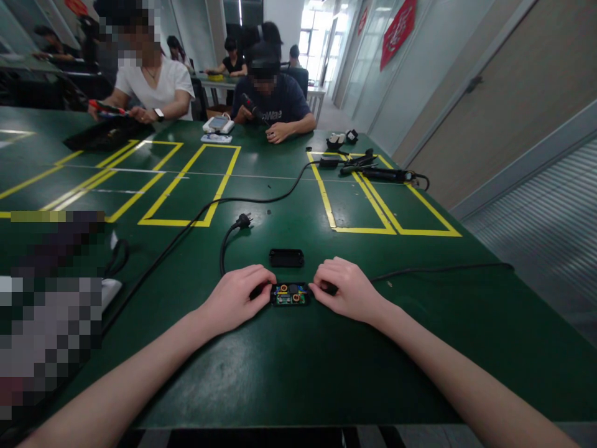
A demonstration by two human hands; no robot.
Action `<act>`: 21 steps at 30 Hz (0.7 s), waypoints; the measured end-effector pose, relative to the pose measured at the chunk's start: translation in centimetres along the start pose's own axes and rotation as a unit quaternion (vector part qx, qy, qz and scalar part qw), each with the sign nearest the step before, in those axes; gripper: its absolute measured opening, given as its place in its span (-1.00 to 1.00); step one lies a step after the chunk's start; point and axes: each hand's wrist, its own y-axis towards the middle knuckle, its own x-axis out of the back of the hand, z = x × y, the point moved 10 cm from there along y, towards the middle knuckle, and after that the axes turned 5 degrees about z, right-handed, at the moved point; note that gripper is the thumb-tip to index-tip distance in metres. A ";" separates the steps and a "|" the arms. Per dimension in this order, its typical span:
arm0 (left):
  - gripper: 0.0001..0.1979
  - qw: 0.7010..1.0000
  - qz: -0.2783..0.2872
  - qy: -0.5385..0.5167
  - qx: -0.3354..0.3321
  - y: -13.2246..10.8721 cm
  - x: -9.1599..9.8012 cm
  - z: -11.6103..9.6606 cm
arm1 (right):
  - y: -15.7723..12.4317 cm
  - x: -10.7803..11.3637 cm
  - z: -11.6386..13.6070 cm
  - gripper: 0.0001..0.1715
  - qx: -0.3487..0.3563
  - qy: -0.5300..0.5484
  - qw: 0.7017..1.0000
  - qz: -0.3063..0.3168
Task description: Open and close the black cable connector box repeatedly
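Note:
An opened black power adapter lies on the green table in front of me, its circuit board with copper coils and wires facing up. My left hand is closed at the adapter's left end, thumb and fingertips against the case. From under that hand a black cord curves up to a mains plug. At the opposite end, my right hand is closed too, pinching where the other cord leaves the case. Both palms hide parts of the cords. Just beyond the adapter lies its loose black cover.
A long black cable crosses the table to a black adapter and several black tools at far right. Yellow tape rectangles mark the surface. Two people work across the table. Blurred objects stand at left.

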 end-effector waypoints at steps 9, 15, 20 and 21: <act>-0.83 0.999 -0.014 0.049 -0.006 0.2 0.2 -0.1 | 0.2 0.3 -0.1 -0.97 -0.009 0.003 0.999 -0.046; -0.70 0.993 -0.048 0.112 0.001 0.2 0.3 0.5 | 0.4 0.2 -0.4 -0.47 -0.027 -0.037 0.996 -0.071; -0.61 0.991 -0.043 0.128 0.010 0.3 -0.1 0.9 | 0.5 -0.3 -0.3 -0.58 -0.010 -0.045 0.998 -0.050; -0.62 0.992 -0.040 0.122 0.011 0.3 -0.2 0.9 | 0.5 -0.3 -0.2 -0.61 -0.003 -0.034 0.998 -0.048</act>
